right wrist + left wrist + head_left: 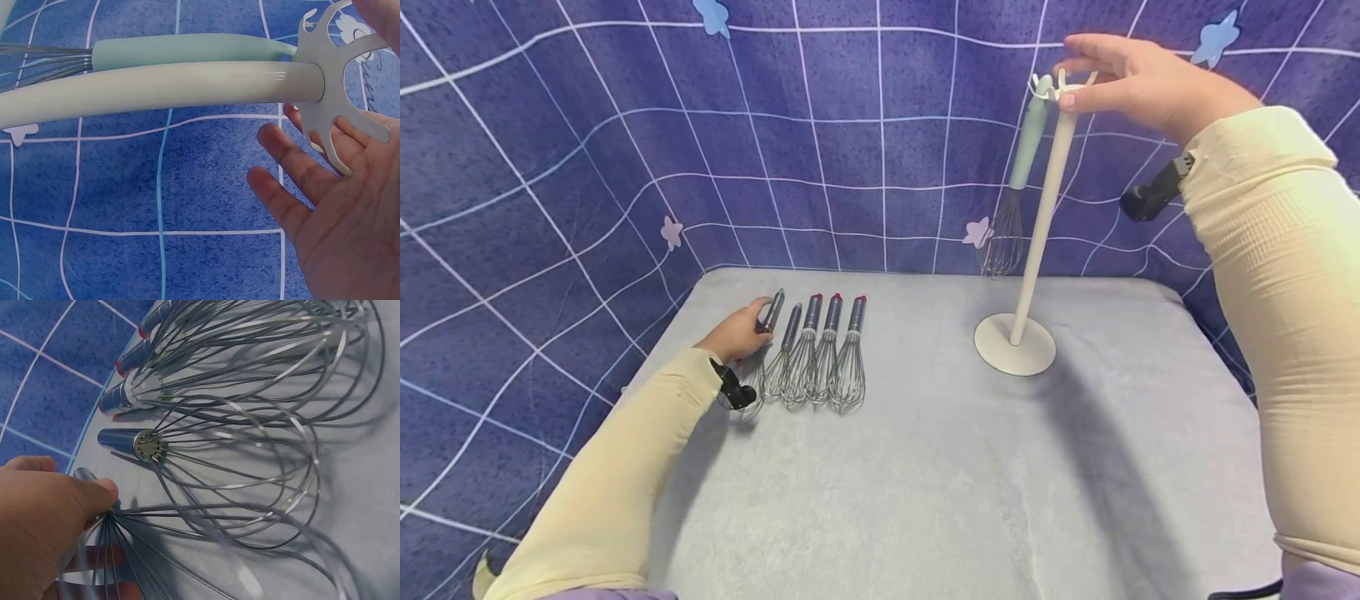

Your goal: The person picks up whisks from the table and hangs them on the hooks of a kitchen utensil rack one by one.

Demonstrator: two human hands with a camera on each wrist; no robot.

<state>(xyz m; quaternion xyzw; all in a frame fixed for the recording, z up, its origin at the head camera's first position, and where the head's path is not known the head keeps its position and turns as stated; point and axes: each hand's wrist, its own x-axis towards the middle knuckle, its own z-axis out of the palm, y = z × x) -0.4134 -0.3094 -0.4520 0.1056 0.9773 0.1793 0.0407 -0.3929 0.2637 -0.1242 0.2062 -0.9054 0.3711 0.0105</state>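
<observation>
At the left of the table my left hand [733, 333] grips a wire whisk by its metal handle [775, 307]; its wires [181, 515] spread out below the thumb in the left wrist view. Beside it lies another slim metal-handled whisk [792, 327], then three whisks with red-tipped handles [833, 312] in a row. My right hand [1150, 87] holds the hooked top [337, 75] of a tall cream stand [1043, 212], thumb and fingers around the hooks. From one hook hangs a whisk with a pale green handle [1030, 146], wires downward.
The stand's round base [1015, 358] rests on the grey cloth-covered table [887, 500]. A blue curtain [850, 150] with a white grid and star shapes rises behind and at the left. Wrist cameras [1150, 196] sit on both sleeves.
</observation>
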